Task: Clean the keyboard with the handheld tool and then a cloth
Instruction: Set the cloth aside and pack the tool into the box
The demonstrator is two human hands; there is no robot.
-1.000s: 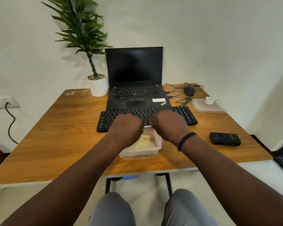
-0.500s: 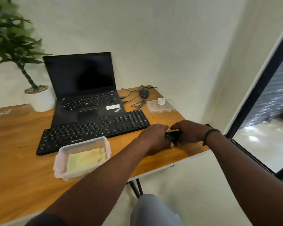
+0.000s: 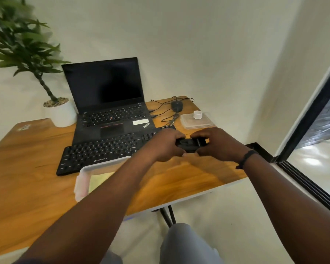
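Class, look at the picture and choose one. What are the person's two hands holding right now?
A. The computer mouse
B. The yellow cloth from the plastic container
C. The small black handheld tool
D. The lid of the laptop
C: the left hand and right hand both grip the black handheld tool above the table's right end, while the yellow cloth lies in its container and the mouse sits untouched.

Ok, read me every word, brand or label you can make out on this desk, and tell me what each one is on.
"ZEBRONICS": front edge of the black keyboard.
"ThinkPad": palm rest of the laptop, lower right corner.
White sticker on the laptop: too blurred to read.
Key legends on both: too small.
Black handheld tool between the hands: markings unreadable.
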